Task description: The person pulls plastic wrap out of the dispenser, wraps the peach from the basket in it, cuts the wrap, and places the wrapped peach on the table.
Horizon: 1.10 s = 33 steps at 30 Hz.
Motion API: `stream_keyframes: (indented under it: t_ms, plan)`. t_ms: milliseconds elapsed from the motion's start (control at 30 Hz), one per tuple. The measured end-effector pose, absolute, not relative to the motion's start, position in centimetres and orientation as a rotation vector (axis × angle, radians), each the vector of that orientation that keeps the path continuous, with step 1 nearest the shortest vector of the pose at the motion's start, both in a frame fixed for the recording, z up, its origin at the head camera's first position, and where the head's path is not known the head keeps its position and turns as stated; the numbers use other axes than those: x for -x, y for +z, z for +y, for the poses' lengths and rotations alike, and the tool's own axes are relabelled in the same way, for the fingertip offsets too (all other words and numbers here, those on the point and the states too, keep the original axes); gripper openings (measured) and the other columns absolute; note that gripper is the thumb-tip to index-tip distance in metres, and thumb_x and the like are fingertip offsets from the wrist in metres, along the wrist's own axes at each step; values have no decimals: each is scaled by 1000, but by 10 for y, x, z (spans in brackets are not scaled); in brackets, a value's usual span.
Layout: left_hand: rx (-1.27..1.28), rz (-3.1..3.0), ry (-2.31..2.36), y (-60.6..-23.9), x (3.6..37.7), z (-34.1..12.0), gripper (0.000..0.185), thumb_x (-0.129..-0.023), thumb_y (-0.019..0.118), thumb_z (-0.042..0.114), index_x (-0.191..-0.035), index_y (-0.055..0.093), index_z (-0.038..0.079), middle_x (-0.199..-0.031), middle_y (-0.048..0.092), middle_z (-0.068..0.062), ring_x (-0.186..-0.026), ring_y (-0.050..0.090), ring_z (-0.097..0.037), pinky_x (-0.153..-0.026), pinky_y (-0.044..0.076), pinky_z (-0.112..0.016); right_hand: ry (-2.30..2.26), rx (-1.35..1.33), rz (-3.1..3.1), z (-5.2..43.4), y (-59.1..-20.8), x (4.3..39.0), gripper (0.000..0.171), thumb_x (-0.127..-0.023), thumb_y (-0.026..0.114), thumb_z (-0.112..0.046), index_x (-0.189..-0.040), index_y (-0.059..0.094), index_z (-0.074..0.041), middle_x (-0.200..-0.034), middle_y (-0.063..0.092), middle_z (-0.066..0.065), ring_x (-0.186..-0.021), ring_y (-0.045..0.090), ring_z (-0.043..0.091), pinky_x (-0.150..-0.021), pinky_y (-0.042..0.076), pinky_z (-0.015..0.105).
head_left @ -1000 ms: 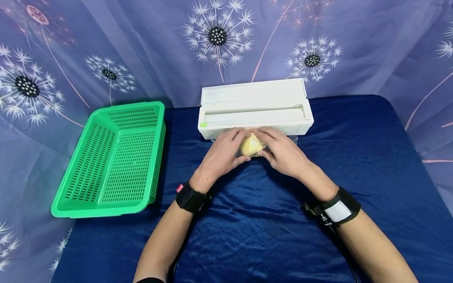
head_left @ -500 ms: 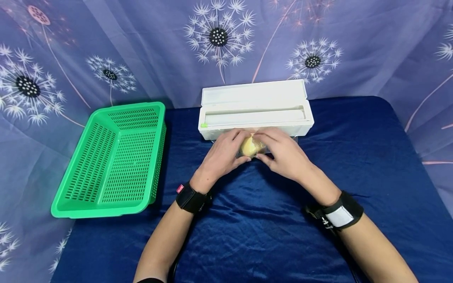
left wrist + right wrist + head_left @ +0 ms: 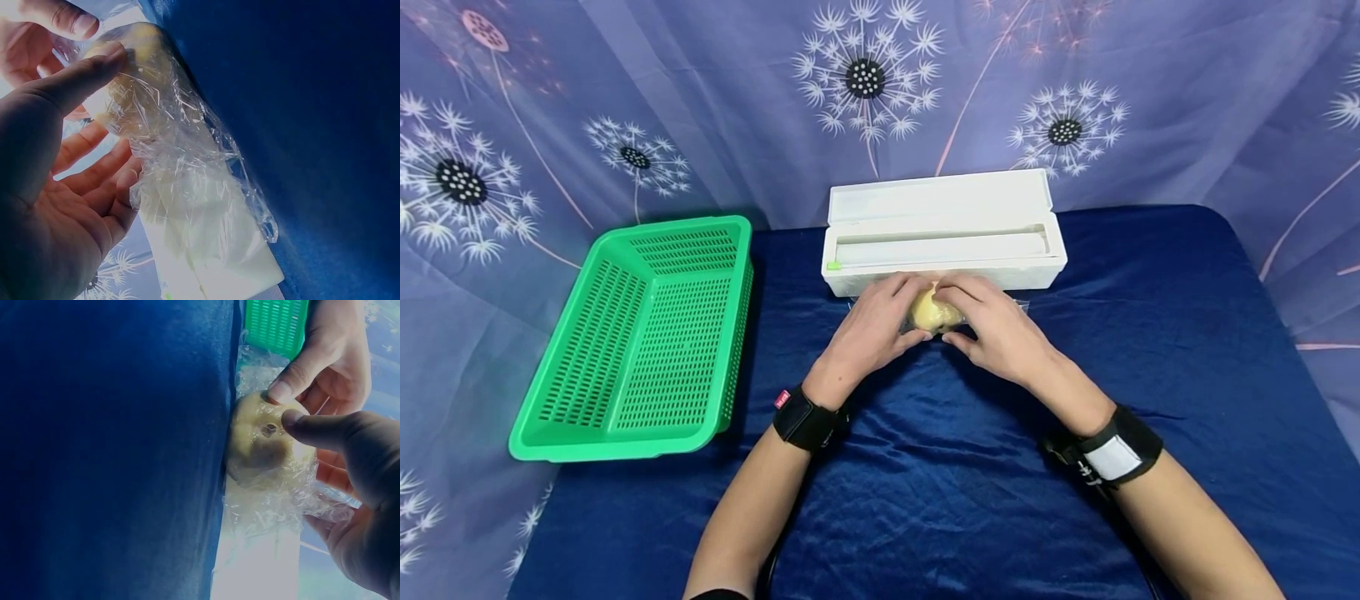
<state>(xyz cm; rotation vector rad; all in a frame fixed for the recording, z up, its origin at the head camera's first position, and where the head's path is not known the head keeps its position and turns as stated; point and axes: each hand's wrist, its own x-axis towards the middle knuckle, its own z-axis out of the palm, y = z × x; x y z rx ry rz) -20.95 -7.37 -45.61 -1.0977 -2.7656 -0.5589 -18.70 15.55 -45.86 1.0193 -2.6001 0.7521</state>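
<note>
Two hands (image 3: 936, 321) around wrapped yellow fruit (image 3: 931, 312)

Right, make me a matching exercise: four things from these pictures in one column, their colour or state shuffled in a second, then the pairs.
1. basket
2. film box
3. yellow fruit
4. tablecloth

A. dark blue, under everything
B. held between both hands, wrapped in clear film
C. green, with nothing in it
D. white, lid open

Pairs: 1-C, 2-D, 3-B, 4-A

Green perforated basket (image 3: 640, 333) at left on blue tablecloth (image 3: 925, 483); dandelion-print backdrop (image 3: 700, 100) behind.
</note>
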Motion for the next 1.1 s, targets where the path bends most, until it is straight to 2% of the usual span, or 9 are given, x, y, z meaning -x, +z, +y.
stream_keyframes:
  t_ms: [300,633,1100]
  plan:
    - [1086,-2795,-564,-455,209,-73,69,-94,84,35,-150,54,10,-146,57,-11,-127,61,-30,-109,47,-44,791,-946,-2602,156,-463,188,57,-84,92,-11,-132,64,3,-140,59,20,-130,57,37,-106,49,50]
    - [1081,-2790,-572,-459,207,-75,69,-94,84,36,-150,53,11,-146,57,-11,-128,61,-31,-109,47,-47,814,-922,-2606,154,-466,188,61,-79,95,-7,-131,65,3,-138,60,20,-130,58,38,-106,50,50]
    - [1095,-2763,-551,-458,208,-73,66,-97,80,37,-151,54,10,-147,57,-11,-128,61,-31,-109,47,-47,863,-851,-2621,154,-465,191,52,-83,91,-4,-128,66,2,-134,63,18,-123,62,36,-99,54,49]
